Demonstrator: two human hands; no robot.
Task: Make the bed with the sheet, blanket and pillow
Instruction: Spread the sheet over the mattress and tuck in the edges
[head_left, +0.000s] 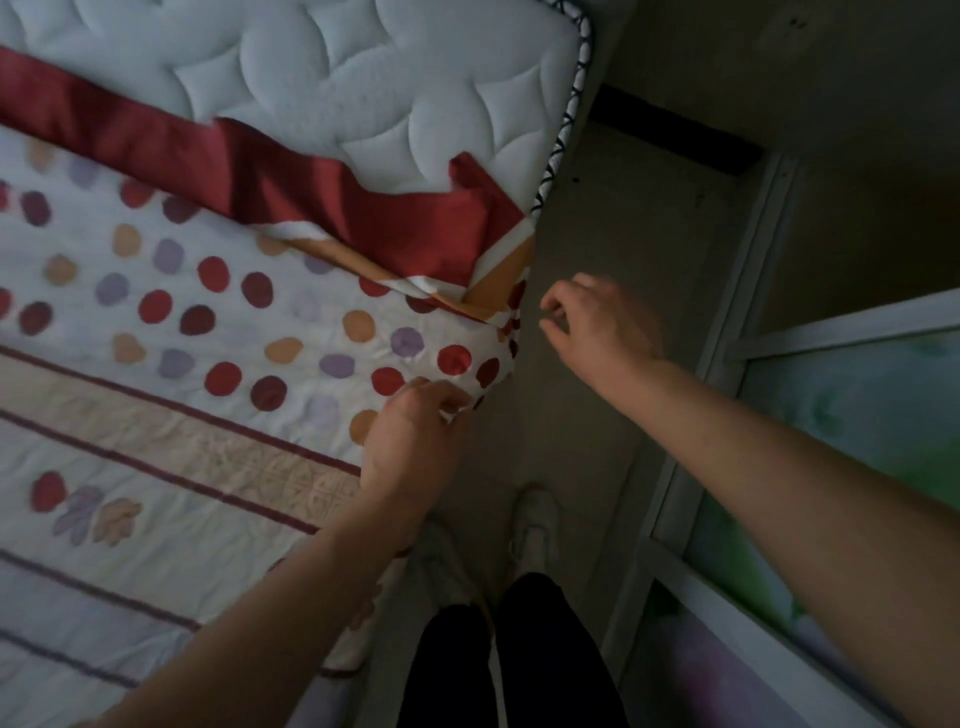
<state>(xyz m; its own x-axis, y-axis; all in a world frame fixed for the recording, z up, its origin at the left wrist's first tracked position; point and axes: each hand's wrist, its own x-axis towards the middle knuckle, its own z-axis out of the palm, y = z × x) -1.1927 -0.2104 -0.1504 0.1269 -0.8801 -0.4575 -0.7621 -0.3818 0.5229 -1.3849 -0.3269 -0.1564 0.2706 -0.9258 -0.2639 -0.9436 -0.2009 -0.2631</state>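
At quilted mattress (363, 78) corner: left hand (410, 441) pinches dotted sheet (234, 322) edge; right hand (592, 322) empty, fingers loosely curled (blurred).

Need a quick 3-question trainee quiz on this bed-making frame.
1. True or false: the right hand rests flat on the quilted mattress.
2. What does the left hand pinch? A: the dotted blanket at its edge; B: the mattress; C: nothing.
3. Fill in: the mattress's far end is ___ (covered/bare).
Key: 1 false, it hangs beside the bed, holding nothing; 2 A; 3 bare.
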